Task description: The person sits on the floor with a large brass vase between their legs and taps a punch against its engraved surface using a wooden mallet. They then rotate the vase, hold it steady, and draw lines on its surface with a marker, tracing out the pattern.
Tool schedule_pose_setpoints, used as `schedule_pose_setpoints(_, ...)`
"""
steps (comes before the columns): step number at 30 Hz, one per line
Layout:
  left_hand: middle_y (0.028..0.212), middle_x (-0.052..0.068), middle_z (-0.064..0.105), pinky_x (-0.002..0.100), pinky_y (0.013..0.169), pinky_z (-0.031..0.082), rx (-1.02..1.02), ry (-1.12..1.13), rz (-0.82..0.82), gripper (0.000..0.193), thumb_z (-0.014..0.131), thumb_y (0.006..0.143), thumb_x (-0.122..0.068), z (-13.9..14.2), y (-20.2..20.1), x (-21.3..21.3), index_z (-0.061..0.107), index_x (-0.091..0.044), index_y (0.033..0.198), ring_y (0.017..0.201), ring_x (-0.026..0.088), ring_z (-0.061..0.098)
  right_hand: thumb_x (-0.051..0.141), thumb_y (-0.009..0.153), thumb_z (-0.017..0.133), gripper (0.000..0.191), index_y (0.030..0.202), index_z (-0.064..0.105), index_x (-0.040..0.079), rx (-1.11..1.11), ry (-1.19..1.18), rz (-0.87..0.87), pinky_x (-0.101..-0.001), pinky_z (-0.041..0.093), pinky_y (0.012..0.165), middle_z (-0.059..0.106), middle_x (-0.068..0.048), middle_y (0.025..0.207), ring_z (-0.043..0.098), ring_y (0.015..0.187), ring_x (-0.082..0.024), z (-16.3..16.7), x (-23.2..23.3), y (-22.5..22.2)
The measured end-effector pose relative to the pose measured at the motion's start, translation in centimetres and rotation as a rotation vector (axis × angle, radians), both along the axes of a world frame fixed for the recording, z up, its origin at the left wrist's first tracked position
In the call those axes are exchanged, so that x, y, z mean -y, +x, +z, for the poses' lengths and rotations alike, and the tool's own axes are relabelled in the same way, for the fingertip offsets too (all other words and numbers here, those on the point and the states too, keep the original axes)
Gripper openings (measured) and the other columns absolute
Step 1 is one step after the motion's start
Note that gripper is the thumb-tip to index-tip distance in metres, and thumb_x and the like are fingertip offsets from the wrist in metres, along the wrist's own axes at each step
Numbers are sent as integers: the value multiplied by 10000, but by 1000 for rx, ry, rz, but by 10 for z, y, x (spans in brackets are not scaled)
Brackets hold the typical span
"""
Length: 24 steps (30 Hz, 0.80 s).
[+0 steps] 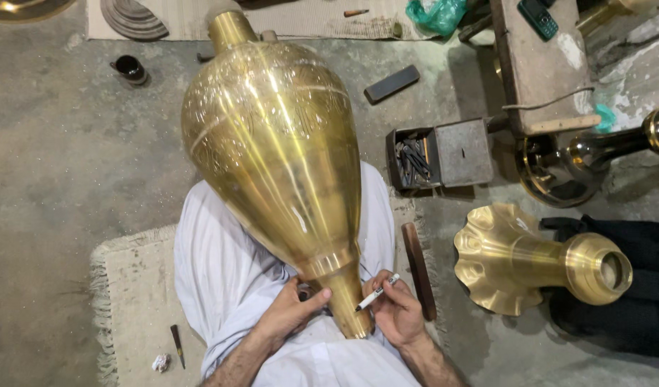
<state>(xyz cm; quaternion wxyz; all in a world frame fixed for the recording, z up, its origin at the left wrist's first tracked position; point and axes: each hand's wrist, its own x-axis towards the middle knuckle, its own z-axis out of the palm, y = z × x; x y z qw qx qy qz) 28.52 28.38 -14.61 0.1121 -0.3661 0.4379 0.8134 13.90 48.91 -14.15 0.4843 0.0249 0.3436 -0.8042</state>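
A large polished brass vase point(279, 150) lies across my lap on white cloth, its wide engraved body pointing away and its narrow neck point(347, 301) toward me. My left hand point(290, 312) grips the neck from the left side. Held like a pencil in my right hand point(397, 308) is a white marker pen point(377, 292), whose tip touches the neck's right side.
A fluted brass piece point(530, 261) lies at the right on dark cloth. Behind it stand an open metal box of small tools point(437, 154), a dark brass vessel point(580, 161) and a wooden block point(537, 64). A wooden stick point(417, 269) and a fringed mat point(136, 301) lie beside me.
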Motion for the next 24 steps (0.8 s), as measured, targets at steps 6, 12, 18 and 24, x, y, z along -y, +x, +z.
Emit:
schedule_pose_setpoints(6,1222,210,669,388,800,497,168,-112,12,943,845,742,-406,0,18,8,371,-13,1457,991,265,618,219,994,653,229,956,581,4,-40,-143,142,-350,417,795,565,-131,851,517,854,-239,28,22,21)
schedule_pose_setpoints(12,1364,153,585,332,1044,495,31,-219,39,1033,922,711,-333,8,28,17,295,1,1461,1234,209,603,217,999,657,234,959,578,0,-72,-183,144,-363,427,807,573,-143,860,526,873,-246,39,46,32)
schedule_pose_setpoints(18,1250,120,686,368,998,529,-92,44,78,842,900,676,-213,27,13,19,511,22,1386,1141,219,652,186,1005,647,208,965,579,-6,-84,-183,167,-369,432,803,604,-167,874,552,874,-257,50,51,23)
schedule_pose_setpoints(24,1206,113,699,367,977,536,-133,80,101,759,865,694,-176,47,1,25,543,20,1354,1108,210,666,184,997,647,200,952,585,0,-43,-177,190,-377,441,815,618,-172,874,567,886,-261,64,61,13)
